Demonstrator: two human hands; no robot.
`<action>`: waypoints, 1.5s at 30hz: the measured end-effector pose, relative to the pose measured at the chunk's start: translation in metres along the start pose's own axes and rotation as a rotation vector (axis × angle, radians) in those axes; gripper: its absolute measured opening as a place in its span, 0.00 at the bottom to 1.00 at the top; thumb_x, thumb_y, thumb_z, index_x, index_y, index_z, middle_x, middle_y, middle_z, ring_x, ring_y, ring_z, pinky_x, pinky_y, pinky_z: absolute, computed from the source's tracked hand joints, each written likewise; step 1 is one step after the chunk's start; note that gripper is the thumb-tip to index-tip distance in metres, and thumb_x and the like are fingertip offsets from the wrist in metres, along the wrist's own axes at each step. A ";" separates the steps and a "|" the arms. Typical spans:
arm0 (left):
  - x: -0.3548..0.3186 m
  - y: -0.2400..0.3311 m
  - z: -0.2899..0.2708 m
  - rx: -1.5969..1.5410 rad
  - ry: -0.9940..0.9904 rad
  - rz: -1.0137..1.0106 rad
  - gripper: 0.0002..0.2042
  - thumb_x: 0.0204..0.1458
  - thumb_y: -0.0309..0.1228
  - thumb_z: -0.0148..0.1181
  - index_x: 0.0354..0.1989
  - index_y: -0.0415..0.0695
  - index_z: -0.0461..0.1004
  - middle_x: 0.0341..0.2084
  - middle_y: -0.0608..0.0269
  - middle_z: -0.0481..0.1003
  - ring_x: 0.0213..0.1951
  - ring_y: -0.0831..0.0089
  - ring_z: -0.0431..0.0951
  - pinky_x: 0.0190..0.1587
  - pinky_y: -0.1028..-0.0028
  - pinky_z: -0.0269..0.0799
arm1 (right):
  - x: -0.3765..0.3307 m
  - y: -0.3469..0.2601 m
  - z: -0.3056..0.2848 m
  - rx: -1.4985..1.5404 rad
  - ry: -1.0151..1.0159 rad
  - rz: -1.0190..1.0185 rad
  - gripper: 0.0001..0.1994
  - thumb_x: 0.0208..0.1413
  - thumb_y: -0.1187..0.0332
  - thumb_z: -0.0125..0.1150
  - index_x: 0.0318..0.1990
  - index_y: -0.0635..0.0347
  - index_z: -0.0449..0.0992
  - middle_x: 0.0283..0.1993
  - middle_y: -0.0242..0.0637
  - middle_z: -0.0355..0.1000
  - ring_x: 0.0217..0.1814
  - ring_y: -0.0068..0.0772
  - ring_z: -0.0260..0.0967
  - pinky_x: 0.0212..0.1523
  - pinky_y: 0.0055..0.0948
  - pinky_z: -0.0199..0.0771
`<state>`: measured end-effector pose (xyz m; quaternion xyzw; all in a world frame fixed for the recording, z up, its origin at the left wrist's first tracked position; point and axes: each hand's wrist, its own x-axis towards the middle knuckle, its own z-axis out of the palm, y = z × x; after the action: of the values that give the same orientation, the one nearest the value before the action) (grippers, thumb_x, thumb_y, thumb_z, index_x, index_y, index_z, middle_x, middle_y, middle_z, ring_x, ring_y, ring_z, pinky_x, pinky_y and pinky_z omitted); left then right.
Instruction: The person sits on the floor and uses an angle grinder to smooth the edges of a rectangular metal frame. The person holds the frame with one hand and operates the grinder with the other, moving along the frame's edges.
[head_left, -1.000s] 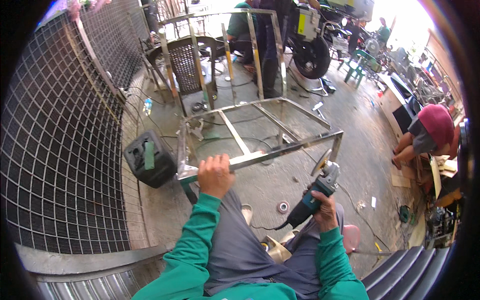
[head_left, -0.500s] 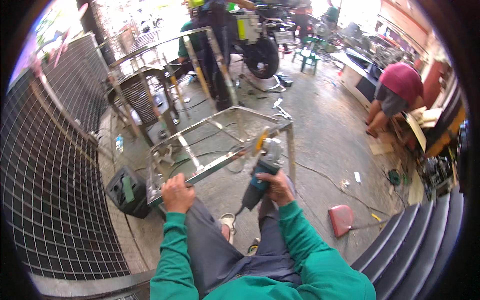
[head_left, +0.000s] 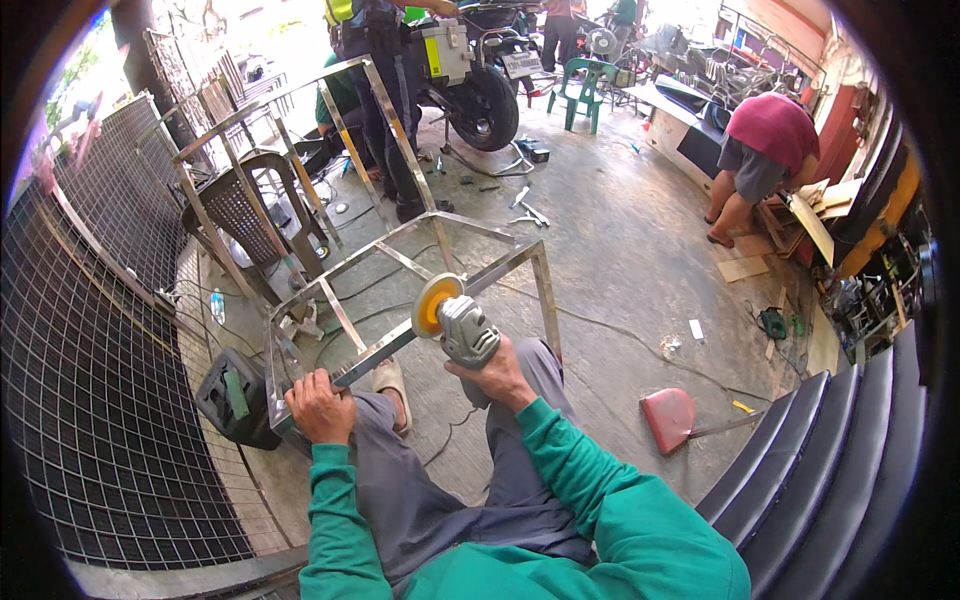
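My right hand point(head_left: 492, 378) is closed round the body of a grey-headed angle grinder point(head_left: 468, 332). Its round yellow-orange disc point(head_left: 436, 304) is at the near rail of a bare metal chair frame point(head_left: 378, 357); whether disc and rail touch, I cannot tell. The frame lies tipped before my knees, its square seat part near me and its tall back part farther off. At the frame's near left corner, my left hand point(head_left: 320, 407) grips the rail, fingers bent over it.
A black plastic box point(head_left: 236, 400) sits left of the frame, near a wire mesh fence point(head_left: 110, 400). Cables cross the concrete floor. A red dustpan point(head_left: 668, 420) lies to the right, near a black slatted bench point(head_left: 815, 470). Other people are beside a motorcycle point(head_left: 480, 105) and at the right.
The grinder has come left and nearer along the rail, and its disc now shows more of its round face. My left hand stays on the frame corner. The whole view has shifted somewhat.
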<state>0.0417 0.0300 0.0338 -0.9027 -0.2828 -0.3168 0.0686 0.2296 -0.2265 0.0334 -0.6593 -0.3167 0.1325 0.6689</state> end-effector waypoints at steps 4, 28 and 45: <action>0.001 -0.015 -0.010 -0.046 -0.088 0.009 0.10 0.44 0.30 0.68 0.34 0.46 0.73 0.33 0.59 0.78 0.41 0.56 0.77 0.54 0.54 0.66 | -0.012 -0.010 -0.005 -0.057 0.020 0.029 0.33 0.44 0.70 0.84 0.60 0.63 0.75 0.52 0.36 0.80 0.53 0.26 0.78 0.57 0.30 0.79; -0.022 -0.024 -0.027 0.003 -0.050 0.012 0.15 0.44 0.31 0.67 0.41 0.43 0.74 0.39 0.55 0.77 0.47 0.53 0.75 0.60 0.53 0.65 | -0.044 -0.039 0.002 -0.224 0.093 0.098 0.33 0.41 0.70 0.83 0.57 0.63 0.75 0.50 0.38 0.79 0.52 0.30 0.78 0.57 0.33 0.78; 0.016 -0.054 -0.043 -0.162 -0.538 0.032 0.13 0.43 0.35 0.71 0.29 0.41 0.75 0.27 0.48 0.82 0.35 0.42 0.82 0.40 0.48 0.76 | -0.032 -0.008 0.016 -0.121 0.089 0.125 0.32 0.39 0.61 0.83 0.53 0.64 0.77 0.47 0.45 0.81 0.50 0.43 0.80 0.53 0.39 0.79</action>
<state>-0.0010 0.0688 0.0747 -0.9613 -0.2502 -0.0862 -0.0761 0.1935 -0.2338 0.0318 -0.7222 -0.2525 0.1253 0.6317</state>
